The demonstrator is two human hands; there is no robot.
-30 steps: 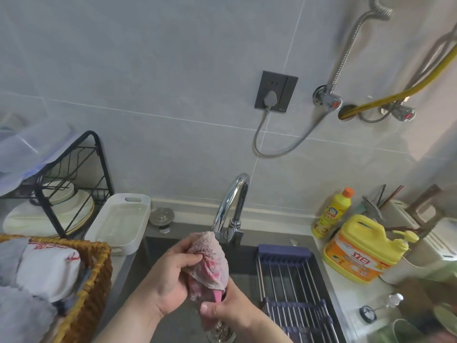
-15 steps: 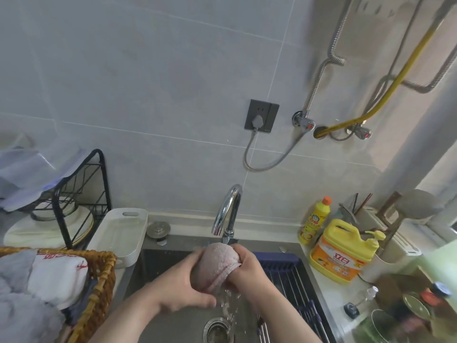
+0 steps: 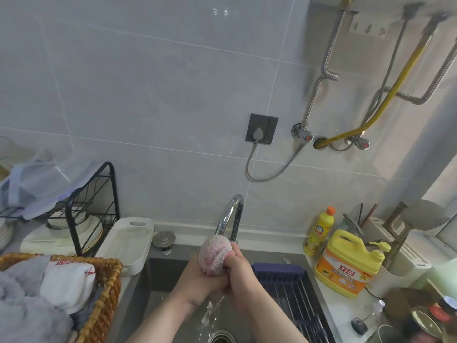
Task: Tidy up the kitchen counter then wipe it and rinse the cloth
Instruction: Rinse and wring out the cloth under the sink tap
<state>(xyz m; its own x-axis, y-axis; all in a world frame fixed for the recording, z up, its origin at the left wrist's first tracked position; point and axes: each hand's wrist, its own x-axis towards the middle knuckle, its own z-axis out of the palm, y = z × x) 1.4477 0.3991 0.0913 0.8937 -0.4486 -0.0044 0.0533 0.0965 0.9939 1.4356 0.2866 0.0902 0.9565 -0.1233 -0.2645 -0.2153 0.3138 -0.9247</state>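
Both hands squeezing pink cloth under faucet, water dripping into sink

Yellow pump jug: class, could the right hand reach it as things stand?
Probably yes, once freed: the right hand grips the pink cloth, but only the low sink rack lies between it and the yellow pump jug.

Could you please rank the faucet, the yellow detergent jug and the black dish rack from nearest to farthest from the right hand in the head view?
1. The faucet, behind the right hand.
2. The yellow detergent jug, on the right counter.
3. The black dish rack, far left past the sink.
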